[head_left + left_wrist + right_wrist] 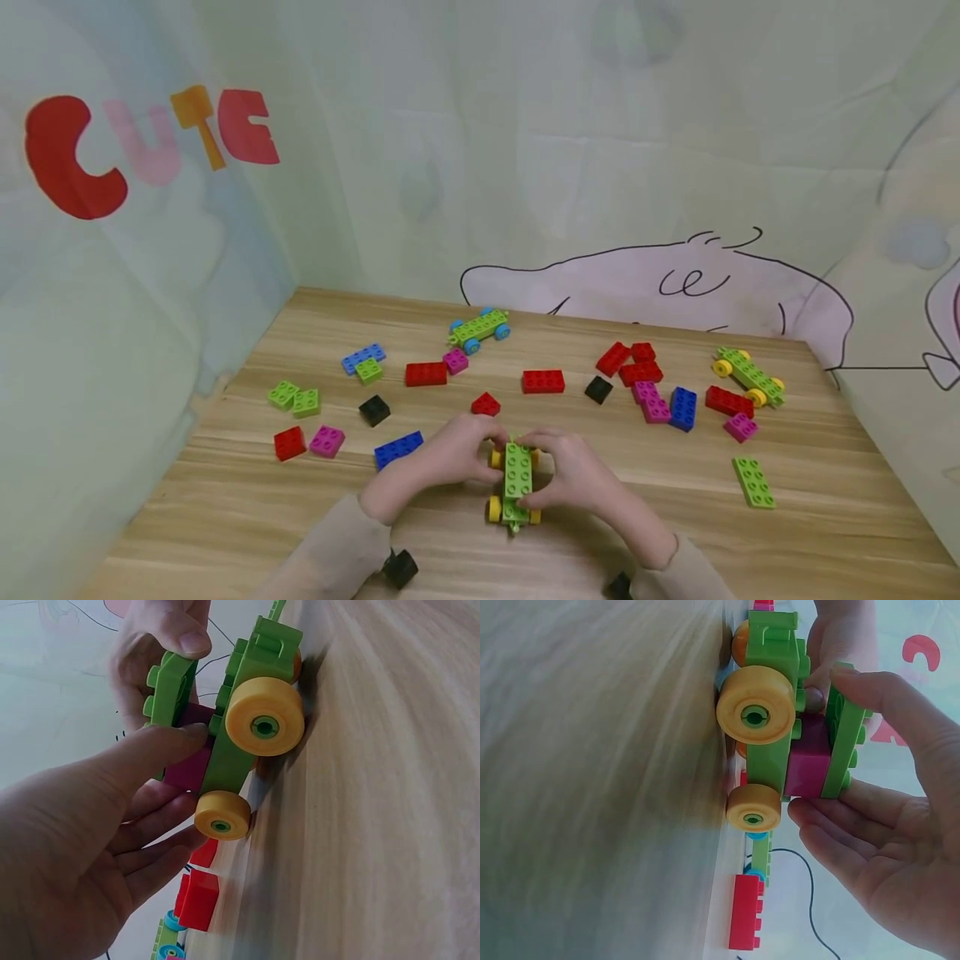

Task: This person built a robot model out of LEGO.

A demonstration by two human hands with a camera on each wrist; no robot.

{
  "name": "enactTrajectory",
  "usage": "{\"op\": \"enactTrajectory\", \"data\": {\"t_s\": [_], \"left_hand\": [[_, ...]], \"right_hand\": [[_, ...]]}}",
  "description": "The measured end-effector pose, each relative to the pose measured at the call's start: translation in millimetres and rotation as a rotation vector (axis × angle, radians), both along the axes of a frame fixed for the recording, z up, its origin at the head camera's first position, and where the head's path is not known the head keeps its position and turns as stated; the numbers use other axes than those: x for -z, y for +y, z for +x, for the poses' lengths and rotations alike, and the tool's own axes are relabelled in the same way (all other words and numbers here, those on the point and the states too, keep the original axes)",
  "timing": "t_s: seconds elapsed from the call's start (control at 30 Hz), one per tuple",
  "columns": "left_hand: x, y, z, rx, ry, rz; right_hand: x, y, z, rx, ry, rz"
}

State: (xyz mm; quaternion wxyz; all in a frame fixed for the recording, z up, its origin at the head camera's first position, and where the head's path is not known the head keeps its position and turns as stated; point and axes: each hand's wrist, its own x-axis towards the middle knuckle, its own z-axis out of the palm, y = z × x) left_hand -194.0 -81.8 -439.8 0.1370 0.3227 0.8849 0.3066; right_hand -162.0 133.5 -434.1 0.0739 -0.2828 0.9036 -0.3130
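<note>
A green toy car base (pixel 513 512) with yellow wheels stands on the table before me. On it sits a magenta brick (pixel 808 766), topped by a flat green brick (pixel 518 471) that overhangs towards the near end. My left hand (pixel 467 450) holds the magenta brick, its thumb (pixel 169 744) along the side and its fingers round the far end. From the other side my right hand (pixel 576 473) grips the flat green brick lengthwise, thumb on the near end, fingers at the far one. In the right wrist view the flat brick leans slightly.
Past the hands lie a red brick (pixel 543 382), a black brick (pixel 598 389) and several other coloured bricks. A blue-wheeled car base (pixel 480 328) stands at the back, another yellow-wheeled one (pixel 750 377) at the back right. A flat green brick (pixel 753 482) lies to the right.
</note>
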Motion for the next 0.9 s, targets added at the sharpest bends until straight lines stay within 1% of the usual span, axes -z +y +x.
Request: {"op": "enactTrajectory", "data": {"t_s": [0.33,0.47,0.63,0.9], "left_hand": [[-10.3,-6.8,1.1,0.05,-0.039,-0.022],[-12.9,-7.8,2.0,0.078,-0.044,-0.032],[-12.8,-6.0,3.6,0.071,-0.038,-0.027],[-11.0,-4.1,4.3,0.052,-0.011,-0.053]], "right_hand": [[2.8,0.6,0.8,0.013,-0.037,-0.029],[4.6,0.9,0.6,0.006,-0.033,-0.035],[6.2,0.6,0.7,0.011,-0.039,-0.045],[6.5,-0.1,-0.3,0.024,-0.059,-0.052]]}}
